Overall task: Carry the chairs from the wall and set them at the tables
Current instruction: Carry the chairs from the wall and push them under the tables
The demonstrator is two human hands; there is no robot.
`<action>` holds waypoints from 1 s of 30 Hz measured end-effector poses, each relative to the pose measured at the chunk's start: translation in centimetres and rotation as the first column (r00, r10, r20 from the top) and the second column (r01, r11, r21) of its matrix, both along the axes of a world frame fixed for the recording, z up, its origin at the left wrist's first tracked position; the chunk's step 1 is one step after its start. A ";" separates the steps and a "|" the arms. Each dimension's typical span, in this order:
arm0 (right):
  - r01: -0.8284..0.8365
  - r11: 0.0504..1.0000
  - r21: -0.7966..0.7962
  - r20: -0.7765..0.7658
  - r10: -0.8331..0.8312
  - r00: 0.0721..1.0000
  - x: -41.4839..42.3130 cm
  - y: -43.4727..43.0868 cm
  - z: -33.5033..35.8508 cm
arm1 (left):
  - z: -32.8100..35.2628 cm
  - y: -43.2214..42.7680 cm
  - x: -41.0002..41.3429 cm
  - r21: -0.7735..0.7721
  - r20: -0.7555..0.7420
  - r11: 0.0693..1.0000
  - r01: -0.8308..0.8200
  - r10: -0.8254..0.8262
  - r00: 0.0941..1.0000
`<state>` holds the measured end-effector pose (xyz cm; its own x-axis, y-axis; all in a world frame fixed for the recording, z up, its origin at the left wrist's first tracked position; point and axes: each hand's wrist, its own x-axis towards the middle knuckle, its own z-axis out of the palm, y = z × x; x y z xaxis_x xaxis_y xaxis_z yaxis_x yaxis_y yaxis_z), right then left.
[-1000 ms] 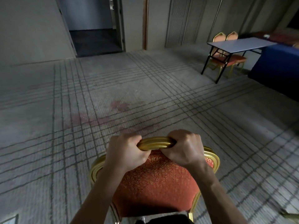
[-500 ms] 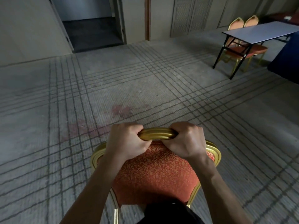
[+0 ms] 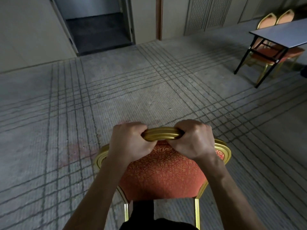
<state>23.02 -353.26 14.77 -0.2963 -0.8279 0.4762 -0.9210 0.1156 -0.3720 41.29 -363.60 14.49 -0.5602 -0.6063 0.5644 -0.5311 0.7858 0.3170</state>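
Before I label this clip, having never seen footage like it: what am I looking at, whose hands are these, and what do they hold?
No machine here: a person wears a camera on the head, looking forward and down, so this picture shows their own arms. The left hand and right hand both grip the gold top rail of a red padded chair. Beneath lies lined grey carpet. Far right stands a table with two matching chairs at it; an open doorway is ahead.

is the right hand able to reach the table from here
Probably not yet: the right hand grips the back of the chair, and the table stands well away across the carpet at the far right.
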 end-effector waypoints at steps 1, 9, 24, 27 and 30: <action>-0.005 1.000 0.007 -0.001 0.005 1.000 -1.0 -2.8 -0.5 | -0.7 -2.9 -0.9 0.006 -0.006 1.000 0.000 0.000 1.000; 0.111 0.993 0.036 -0.035 -0.110 0.993 -9.0 -22.4 -1.4 | -1.7 -23.7 -10.3 0.008 -0.023 0.998 0.070 -0.070 0.997; 0.178 0.984 0.023 0.046 -0.178 0.983 -28.9 -47.9 -2.2 | -1.4 -51.6 -31.5 0.069 0.064 0.975 0.210 -0.215 0.975; 0.176 0.983 0.042 0.049 -0.178 0.983 -35.2 -53.7 -3.0 | -1.8 -57.5 -37.5 0.050 0.069 0.980 0.192 -0.195 0.978; 0.185 0.980 0.074 0.058 -0.189 0.980 -40.5 -59.3 -2.3 | -1.0 -62.8 -42.6 0.034 0.051 0.981 0.192 -0.194 0.980</action>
